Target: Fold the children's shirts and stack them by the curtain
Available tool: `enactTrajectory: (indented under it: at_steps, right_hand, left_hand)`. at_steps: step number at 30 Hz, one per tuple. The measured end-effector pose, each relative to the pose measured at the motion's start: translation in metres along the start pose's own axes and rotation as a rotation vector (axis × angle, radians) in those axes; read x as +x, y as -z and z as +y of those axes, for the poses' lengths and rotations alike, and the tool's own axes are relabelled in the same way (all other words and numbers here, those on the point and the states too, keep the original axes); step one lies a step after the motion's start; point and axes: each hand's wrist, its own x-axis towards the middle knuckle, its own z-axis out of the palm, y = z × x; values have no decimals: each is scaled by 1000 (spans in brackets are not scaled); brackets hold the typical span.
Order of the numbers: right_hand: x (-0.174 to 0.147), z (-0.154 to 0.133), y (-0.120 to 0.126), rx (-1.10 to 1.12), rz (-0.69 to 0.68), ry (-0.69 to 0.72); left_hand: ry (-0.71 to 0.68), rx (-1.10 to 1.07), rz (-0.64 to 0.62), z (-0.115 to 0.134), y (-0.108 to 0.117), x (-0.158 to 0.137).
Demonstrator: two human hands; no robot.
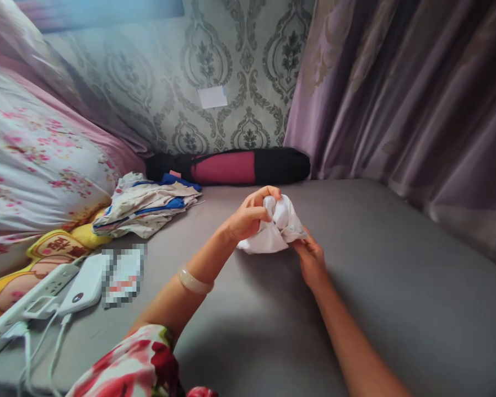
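Both my bare hands meet at a bunched white cloth (264, 241), near the middle of the view, over a grey surface (400, 264). My left forearm reaches in from 7 o'clock, with a pale bangle (195, 281) near the wrist and a red-and-white floral sleeve (128, 358) below. My left grip (248, 214) is closed on the cloth's upper left, forefinger arched over the top, thumb pressed across the front. My right forearm slants in from 5 o'clock; my right grip (312, 260) is lower, fingers angled towards 11 o'clock and closed on the cloth's right corner, tips partly hidden. A crumpled heap of clothes (149, 204) lies at 9 o'clock.
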Motion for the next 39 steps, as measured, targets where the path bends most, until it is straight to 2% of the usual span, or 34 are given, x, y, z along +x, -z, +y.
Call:
enactTrajectory:
  at_steps: [3,8,12,16,20,23,25,28,30,32,35,37,39]
  right_hand:
    - [1,-9,3,12,44,-1]
    - [8,-22,16,-126,307,90]
    - [12,-29,26,-124,459,148]
    - [14,-39,30,-86,561,128]
    - [19,-42,39,-97,717,59]
    - [23,-35,50,-207,770,-11]
    - [25,-30,58,-268,777,-48]
    - [24,-24,64,-317,776,-59]
    - [23,-22,66,-348,752,-41]
    - [23,-21,67,-382,714,-10]
    - [23,-20,69,-422,644,51]
    - [22,-21,70,-431,601,78]
    - [20,-24,69,-451,560,99]
  left_hand:
    - [1,29,30,-3,4,0]
    - [47,107,113,-11,24,-7]
    - [151,115,71,-24,34,-15]
    - [192,121,25,-38,36,-20]
    - [188,63,38,-50,36,-22]
    - [189,59,110,-57,38,-21]
    - [181,156,249,-60,37,-21]
    - [108,398,537,-62,22,-24]
    - [2,518,643,-62,2,-31]
    - [-60,566,580,-63,-21,-41]
    - [5,679,417,-73,-49,-55]
    - [45,752,394,-84,-58,-59]
    - [49,769,431,-95,-61,-58]
